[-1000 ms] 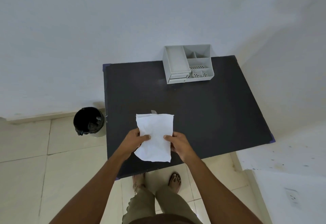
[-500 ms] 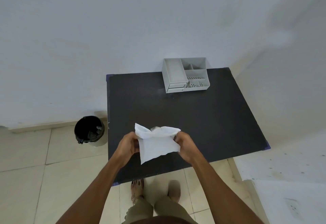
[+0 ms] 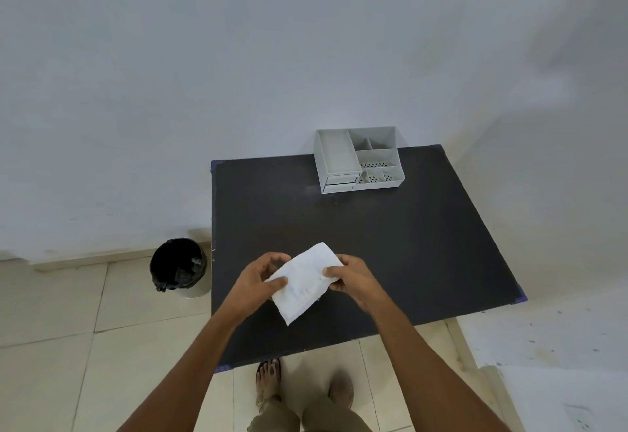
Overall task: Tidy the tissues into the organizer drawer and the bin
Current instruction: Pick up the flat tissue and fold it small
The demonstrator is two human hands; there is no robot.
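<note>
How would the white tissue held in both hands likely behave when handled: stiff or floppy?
Probably floppy: the tissue is folded and its lower corner hangs free below the left hand and right hand. Likely very light, since fingertip pinches hold it.

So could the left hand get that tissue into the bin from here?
Probably yes: the bin stands open-topped on the floor left of the table, nothing between it and the left hand holding the tissue.

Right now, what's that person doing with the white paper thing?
The person is standing at a black square table, holding a folded white tissue with the left hand and right hand over its near side. A grey plastic organizer with closed drawers sits at the far edge. A black-lined round bin stands on the floor, left.
</note>
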